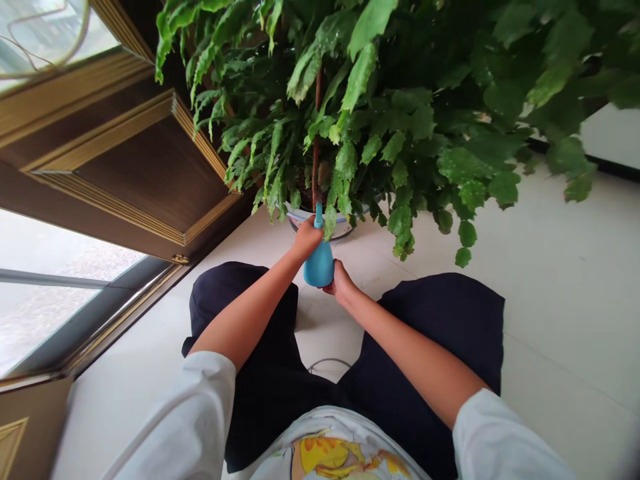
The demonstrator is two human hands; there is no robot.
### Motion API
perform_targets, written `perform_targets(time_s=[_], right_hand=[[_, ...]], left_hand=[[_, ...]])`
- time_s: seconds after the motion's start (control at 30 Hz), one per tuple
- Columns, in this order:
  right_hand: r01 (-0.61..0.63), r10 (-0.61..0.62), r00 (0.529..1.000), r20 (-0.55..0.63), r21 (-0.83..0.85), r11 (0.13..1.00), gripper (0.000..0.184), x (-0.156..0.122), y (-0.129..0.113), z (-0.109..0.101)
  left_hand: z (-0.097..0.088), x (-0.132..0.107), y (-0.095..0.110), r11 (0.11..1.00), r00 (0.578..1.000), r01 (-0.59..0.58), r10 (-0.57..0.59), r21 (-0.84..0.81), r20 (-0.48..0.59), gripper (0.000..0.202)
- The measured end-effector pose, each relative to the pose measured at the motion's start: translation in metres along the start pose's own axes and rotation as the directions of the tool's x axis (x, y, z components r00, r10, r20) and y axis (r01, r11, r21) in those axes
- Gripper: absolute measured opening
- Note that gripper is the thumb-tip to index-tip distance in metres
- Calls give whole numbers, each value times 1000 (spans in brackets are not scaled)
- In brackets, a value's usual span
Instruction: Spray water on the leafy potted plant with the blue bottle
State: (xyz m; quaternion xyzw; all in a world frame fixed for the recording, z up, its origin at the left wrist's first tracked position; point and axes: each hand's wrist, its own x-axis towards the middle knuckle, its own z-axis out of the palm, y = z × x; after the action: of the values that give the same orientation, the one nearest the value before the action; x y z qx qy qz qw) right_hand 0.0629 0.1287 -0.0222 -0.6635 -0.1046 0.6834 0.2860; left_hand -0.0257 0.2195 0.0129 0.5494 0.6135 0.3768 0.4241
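Observation:
A small blue spray bottle [319,263] is held in front of me, its nozzle up near the rim of a white plant pot [305,215]. My left hand [307,238] is closed around the bottle's upper part and neck. My right hand [339,280] is closed on the bottle's lower body from the right side. A big leafy green plant [400,100] grows out of the pot and hangs over both hands. My dark trousers [440,327] show below the arms.
A brown wooden door with gold trim [125,167] stands at the left, with a window [50,280] beside it. Pale floor tiles [550,280] stretch to the right. A thin cord loop [327,363] lies on the floor between my legs.

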Motion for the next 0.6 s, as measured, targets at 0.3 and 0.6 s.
perform_targets(time_s=[0.3, 0.6], right_hand=[[48, -45, 998, -49, 62, 997, 40, -7, -5, -39], [12, -2, 997, -83, 121, 993, 41, -7, -2, -60]], left_hand=[[32, -9, 14, 988, 985, -152, 153, -25, 75, 5], [67, -15, 18, 998, 994, -55, 57, -25, 94, 17]])
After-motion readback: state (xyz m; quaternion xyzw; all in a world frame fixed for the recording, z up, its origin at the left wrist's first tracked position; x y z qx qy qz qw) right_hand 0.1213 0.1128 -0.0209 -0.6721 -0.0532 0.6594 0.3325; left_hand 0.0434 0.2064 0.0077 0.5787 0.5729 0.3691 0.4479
